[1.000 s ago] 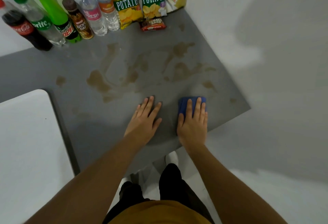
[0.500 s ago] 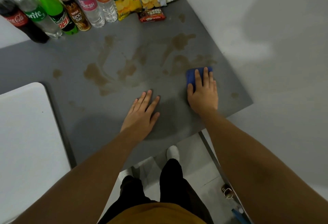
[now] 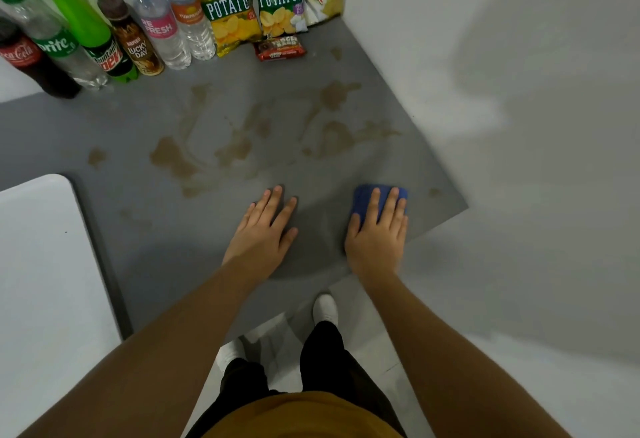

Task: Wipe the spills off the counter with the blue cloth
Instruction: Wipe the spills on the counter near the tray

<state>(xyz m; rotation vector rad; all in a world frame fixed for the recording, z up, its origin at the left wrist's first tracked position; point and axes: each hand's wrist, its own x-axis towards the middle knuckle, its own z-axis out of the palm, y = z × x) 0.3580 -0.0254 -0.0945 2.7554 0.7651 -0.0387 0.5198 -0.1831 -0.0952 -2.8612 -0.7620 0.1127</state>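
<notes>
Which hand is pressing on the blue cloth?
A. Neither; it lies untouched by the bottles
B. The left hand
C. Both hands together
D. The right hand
D: the right hand lies flat on the cloth near the counter's right edge, while the left hand rests bare on the counter beside it.

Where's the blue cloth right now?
In the head view, the folded blue cloth lies flat under the right hand near the grey counter's front right corner, beside the bare left hand, short of the brown spills.
</notes>
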